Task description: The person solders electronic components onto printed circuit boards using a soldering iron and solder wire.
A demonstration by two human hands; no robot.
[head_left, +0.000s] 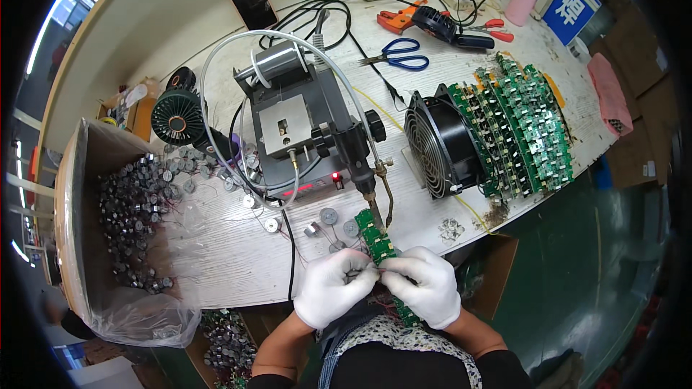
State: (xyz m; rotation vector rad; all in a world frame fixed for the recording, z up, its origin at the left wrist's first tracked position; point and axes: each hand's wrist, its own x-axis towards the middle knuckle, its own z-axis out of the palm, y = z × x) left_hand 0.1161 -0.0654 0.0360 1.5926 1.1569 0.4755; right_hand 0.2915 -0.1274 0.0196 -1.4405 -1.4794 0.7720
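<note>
A long green circuit board strip (373,236) slants from below the soldering iron tip toward my lap, passing between my hands. My left hand (331,288), in a white glove, is closed at the strip's left edge. Its thumb and fingers pinch something small that the glove mostly hides. My right hand (425,287), also gloved in white, has its fingers closed over the strip's right edge, fingertips almost touching the left ones. Just above the strip's far end hangs the soldering iron (367,191), fixed on a stand, with a thin bent feed tube (390,202) beside it.
Small round motors (329,216) with thin wires lie left of the strip; many more fill a plastic-lined box (137,223). The soldering machine (288,122) stands centrally. To the right are a black fan (440,144) and stacked circuit boards (533,130). Blue-handled scissors (400,55) lie behind.
</note>
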